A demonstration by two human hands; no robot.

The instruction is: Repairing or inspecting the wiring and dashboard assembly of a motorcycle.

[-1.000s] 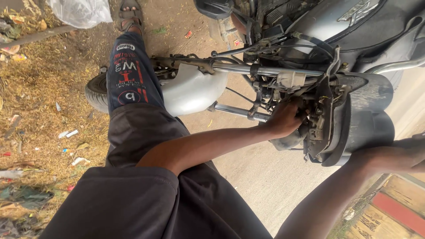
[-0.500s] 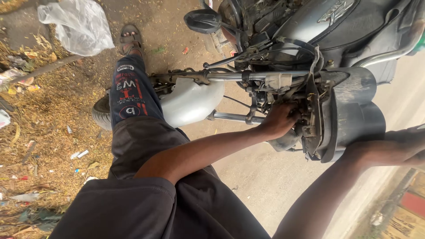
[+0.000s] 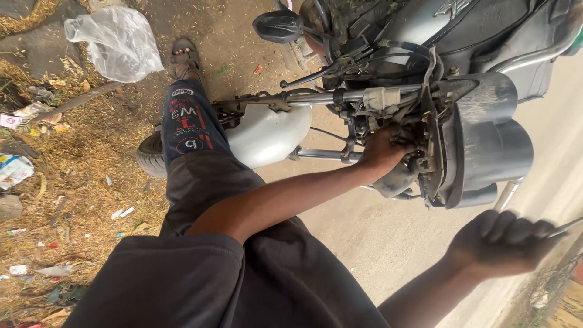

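Grey plastic and bare metal fill the upper right: a motorcycle seen from above, front end partly stripped. Left hand is reaching into the wiring and brackets behind the headlight housing, fingers curled around parts there; what exactly it grips is hidden by the hand itself. Right hand is lower right, well apart from the housing, closed in a fist around a thin metal rod that runs off the right edge; can't tell what the rod is. The handlebar runs horizontally just above the left hand, with a light-coloured connector block on it. A black mirror sticks up at top centre. The silver front mudguard and front tyre sit left of the fork tubes, partly behind the person's leg. The leg wears dark trousers with red and white print, and the foot is in a sandal on dirt ground. A clear plastic bag lies at top left. Dry straw and scattered litter cover the ground on the left. Pale pavement lies under the bike, lower centre.
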